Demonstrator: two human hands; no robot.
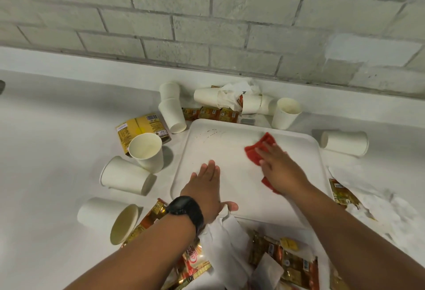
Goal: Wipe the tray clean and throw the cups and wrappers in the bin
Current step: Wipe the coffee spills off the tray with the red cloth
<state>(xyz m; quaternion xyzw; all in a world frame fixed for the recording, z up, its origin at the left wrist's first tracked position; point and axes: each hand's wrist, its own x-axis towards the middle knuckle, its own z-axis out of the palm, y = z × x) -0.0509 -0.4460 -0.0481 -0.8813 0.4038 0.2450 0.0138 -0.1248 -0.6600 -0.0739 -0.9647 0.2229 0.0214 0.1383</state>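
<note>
The white tray (pixel 230 151) lies on the counter, close to the wall. The left hand (pixel 204 188) rests flat on it with open fingers, probably to stop it from sliding. The right hand (pixel 279 165) presses a red cloth (pixel 259 149) on the tray's right part, fingers spread flat. Brown marks (pixel 210 134) remain at the far left corner, with free surface between. Cups (pixel 147 149) and wrappers (pixel 208 113) crowd every edge.

White tray (pixel 220 151) smudged at far-left, red cloth (pixel 259 149) on it, paper cups (pixel 147 151) and wrappers (pixel 285 259) scattered around.
</note>
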